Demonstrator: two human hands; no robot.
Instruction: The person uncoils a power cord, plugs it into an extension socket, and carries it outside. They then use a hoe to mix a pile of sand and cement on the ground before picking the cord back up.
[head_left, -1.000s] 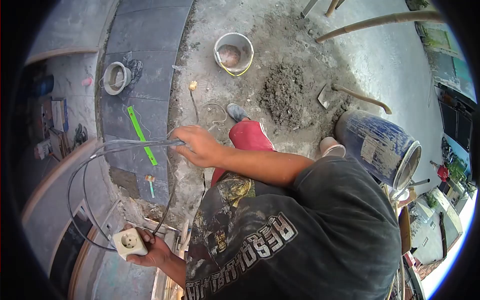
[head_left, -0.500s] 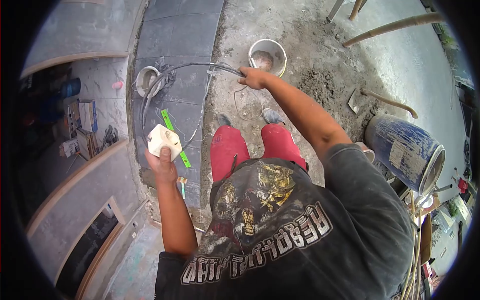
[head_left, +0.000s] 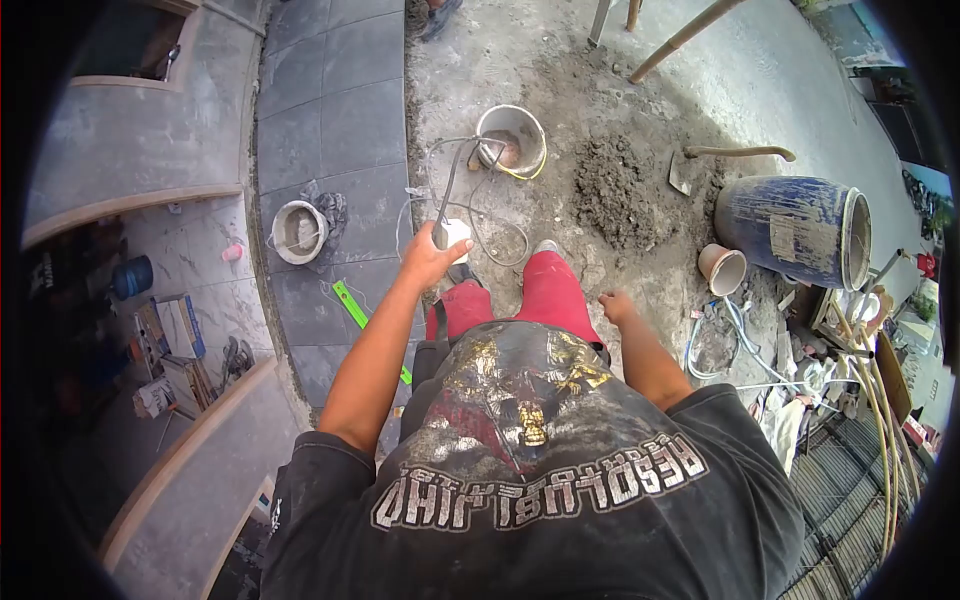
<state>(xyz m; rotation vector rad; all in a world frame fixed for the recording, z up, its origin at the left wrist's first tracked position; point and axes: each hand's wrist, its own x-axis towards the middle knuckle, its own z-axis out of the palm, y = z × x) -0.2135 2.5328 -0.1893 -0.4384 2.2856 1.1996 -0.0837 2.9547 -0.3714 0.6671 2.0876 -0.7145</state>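
My left hand (head_left: pixel 430 258) is wrapped round a white socket block (head_left: pixel 456 240) in front of my knees. A dark cable (head_left: pixel 447 180) loops up from it toward the rim of a bucket (head_left: pixel 512 135) with pinkish contents. My right hand (head_left: pixel 617 305) hangs beside my right thigh, touching nothing that I can make out; its fingers are small and blurred. Thin wire loops lie on the ground near my feet.
Grey tiles (head_left: pixel 365 130) run along the left, with a green level (head_left: pixel 358 312) and a second bucket (head_left: pixel 300 232). To the right are a soil heap (head_left: pixel 620 190), a hoe (head_left: pixel 735 152), a blue drum (head_left: pixel 790 230) and a small pot (head_left: pixel 722 270). Another person's foot shows at the top.
My left hand has moved right with the white block. My right hand has let go of the cable and dropped to my side. The view has shifted, and another person's foot has appeared.
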